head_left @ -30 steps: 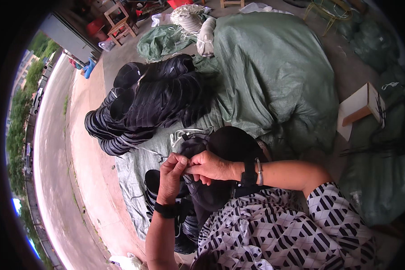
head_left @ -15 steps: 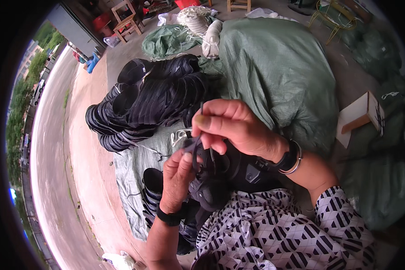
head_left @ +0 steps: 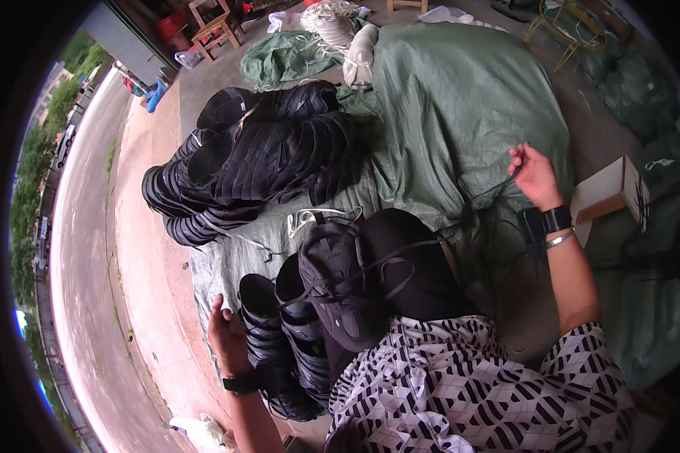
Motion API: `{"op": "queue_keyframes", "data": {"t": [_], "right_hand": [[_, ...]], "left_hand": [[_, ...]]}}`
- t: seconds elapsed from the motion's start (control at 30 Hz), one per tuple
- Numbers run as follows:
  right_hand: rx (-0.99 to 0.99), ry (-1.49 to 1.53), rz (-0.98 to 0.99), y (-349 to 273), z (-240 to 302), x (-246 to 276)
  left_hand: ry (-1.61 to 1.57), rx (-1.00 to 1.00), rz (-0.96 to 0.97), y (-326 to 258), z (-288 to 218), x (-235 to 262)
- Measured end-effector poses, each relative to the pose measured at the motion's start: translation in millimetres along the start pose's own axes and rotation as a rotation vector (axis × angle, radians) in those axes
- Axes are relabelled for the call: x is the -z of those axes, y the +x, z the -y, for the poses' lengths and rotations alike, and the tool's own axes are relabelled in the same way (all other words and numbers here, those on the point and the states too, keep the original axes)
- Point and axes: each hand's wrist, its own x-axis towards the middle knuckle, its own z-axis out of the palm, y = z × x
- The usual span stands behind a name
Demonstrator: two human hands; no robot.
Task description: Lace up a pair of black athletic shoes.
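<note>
My right hand [head_left: 533,174] is raised out to the right over the green tarp [head_left: 461,113], its fingers pinching a thin black cord [head_left: 431,245] pulled taut. The cord runs back to a dark grey shoe [head_left: 340,283] resting on my lap over my black trousers [head_left: 412,264]. My left hand [head_left: 228,343] hangs low at the left with fingers loosely apart, holding nothing, next to stacks of black rubber soles [head_left: 279,340] beside my leg.
A large heap of stacked black soles [head_left: 257,158] lies ahead on the tarp. A white cord [head_left: 313,217] lies near the shoe. A small wooden stool [head_left: 608,192] stands at right, with bundled white rope [head_left: 344,26] and wooden chairs [head_left: 211,26] further back.
Both hands were together at the shoe; my right hand has swung out to the right, drawing the black cord tight. My left hand has let go and dropped down to the left.
</note>
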Motion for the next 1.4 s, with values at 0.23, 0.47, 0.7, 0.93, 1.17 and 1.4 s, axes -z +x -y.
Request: {"op": "queue_keyframes", "data": {"t": [0.23,0.47,0.7,0.93,1.17,1.4], "right_hand": [[-0.056,-0.962,0.688,-73,-115,-122],[0.523,-1.424,1.038,-102,-158,-145],[0.238,-1.432,1.013,-93,-169,-147],[-0.295,-0.829,0.869,-73,-162,-140],[-0.435,-0.579,0.368,-35,-119,-74],[-0.354,-0.522,0.131,-20,-92,-29]], "left_hand": [[1.063,-0.608,0.646,-85,48,-114],[1.543,-0.928,0.535,-88,73,-154],[1.767,-0.793,0.588,-68,66,-166],[1.332,0.021,0.869,-30,23,-157],[0.886,0.184,0.770,-29,39,-137],[0.695,-0.070,0.510,-38,70,-117]]}}
